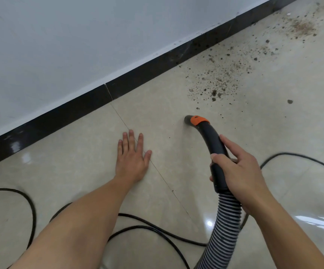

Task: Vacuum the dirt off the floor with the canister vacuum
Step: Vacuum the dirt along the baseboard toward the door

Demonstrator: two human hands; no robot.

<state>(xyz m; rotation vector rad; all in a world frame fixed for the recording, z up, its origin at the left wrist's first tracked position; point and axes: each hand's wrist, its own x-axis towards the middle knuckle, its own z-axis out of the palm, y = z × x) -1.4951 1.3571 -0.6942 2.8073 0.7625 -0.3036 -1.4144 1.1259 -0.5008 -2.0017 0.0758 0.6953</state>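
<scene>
A curved black vacuum handle (pixel 214 144) with an orange collar ends in a nozzle mouth (pixel 188 119) resting on the beige tiled floor (pixel 168 105). My right hand (pixel 238 171) is closed around the handle's lower part, just above the grey ribbed hose (pixel 225 230). Brown dirt (pixel 213 84) lies scattered beyond the nozzle, and a denser patch (pixel 300 28) sits at the far right near the wall. My left hand (pixel 133 154) lies flat on the floor with fingers spread, left of the nozzle. The canister itself is out of view.
A black skirting board (pixel 106 92) under a white wall runs diagonally across the top. A black power cord (pixel 147 224) loops on the floor under my arms and curves around at the right (pixel 297 155).
</scene>
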